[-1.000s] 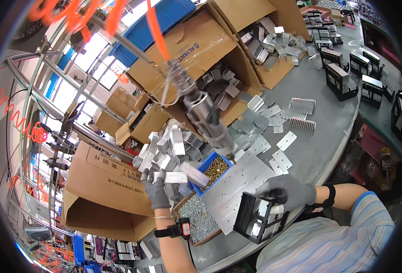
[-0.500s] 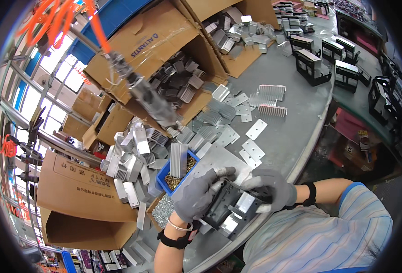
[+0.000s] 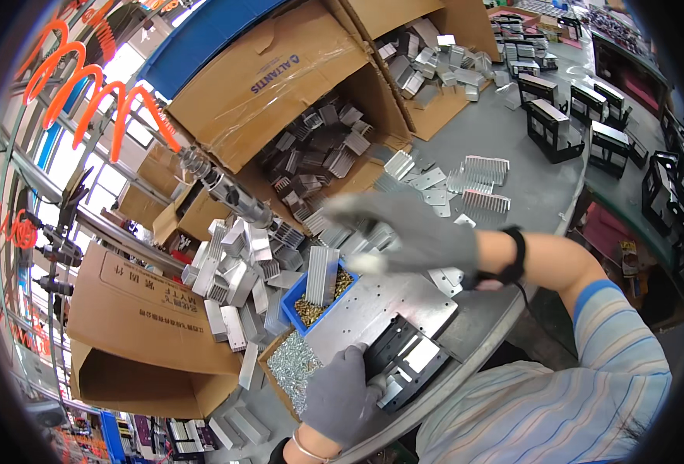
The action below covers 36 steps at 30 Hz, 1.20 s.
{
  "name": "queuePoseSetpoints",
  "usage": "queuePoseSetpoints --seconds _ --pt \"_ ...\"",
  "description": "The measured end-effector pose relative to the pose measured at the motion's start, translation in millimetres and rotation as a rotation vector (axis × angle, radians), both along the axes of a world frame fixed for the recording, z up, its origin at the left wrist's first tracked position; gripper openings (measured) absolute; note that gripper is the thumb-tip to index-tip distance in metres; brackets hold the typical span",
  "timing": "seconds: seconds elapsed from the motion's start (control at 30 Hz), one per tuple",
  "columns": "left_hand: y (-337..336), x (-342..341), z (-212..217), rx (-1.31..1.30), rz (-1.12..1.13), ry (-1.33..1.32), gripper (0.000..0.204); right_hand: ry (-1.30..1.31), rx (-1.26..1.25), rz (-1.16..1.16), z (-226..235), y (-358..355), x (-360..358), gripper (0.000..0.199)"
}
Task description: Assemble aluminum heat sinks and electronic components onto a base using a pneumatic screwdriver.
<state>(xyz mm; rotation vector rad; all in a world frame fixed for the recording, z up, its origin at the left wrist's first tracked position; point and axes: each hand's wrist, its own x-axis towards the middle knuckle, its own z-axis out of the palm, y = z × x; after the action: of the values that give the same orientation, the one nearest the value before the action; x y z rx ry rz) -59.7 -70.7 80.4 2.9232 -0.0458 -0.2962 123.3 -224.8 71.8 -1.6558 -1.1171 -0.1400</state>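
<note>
My left hand, in a grey glove, grips the left side of a black frame with silver metal pieces. The frame lies at the table's front edge, partly over a flat metal plate. My right hand, also gloved, is raised above the plate, blurred, its thumb and fingers apart and nothing visible between them. A power screwdriver hangs on an orange coiled hose, to the left of my right hand. A blue bin holds brass-coloured screws and a finned heat sink.
An open box of silver screws stands by my left hand. Heat sinks are piled at the left and inside a cardboard box. Flat plates lie beyond my right hand. Finished-looking black frames stand at the far right.
My right hand has left the black frame and moved up and forward over the plate. My left hand has shifted down to the frame's left side. The screwdriver hangs slightly differently in view.
</note>
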Motion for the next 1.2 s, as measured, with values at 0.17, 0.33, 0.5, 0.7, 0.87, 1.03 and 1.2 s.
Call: queuePoseSetpoints --seconds 0.17,0.33,0.5,0.7,0.87,1.03,1.2 --pt "11.6 -2.1 -0.1 0.000 0.002 -0.036 0.056 -0.110 0.073 -0.225 15.5 116.1 40.1 0.076" --pt "65.7 16.9 -5.1 -0.645 0.408 0.138 0.041 0.131 0.352 -0.390 23.5 169.8 54.5 0.075" --pt "117.8 83.3 -60.9 -0.149 0.104 -0.281 0.034 0.249 0.351 -0.090 20.1 168.1 60.5 0.073" --pt "109.4 115.7 -64.6 0.193 0.325 -0.010 0.035 0.214 0.368 -0.071 2.8 147.8 66.4 0.045" --pt "119.6 106.9 -63.7 0.078 0.309 0.058 0.037 0.416 0.359 0.151 9.4 119.3 64.7 0.041" --pt "99.3 120.6 -76.7 0.383 0.319 -0.013 0.030 0.441 0.136 0.191 21.8 94.3 52.2 0.036" --pt "114.4 108.9 -84.0 0.276 0.264 -0.167 0.028 0.504 0.117 0.106 15.1 78.7 40.4 0.032"
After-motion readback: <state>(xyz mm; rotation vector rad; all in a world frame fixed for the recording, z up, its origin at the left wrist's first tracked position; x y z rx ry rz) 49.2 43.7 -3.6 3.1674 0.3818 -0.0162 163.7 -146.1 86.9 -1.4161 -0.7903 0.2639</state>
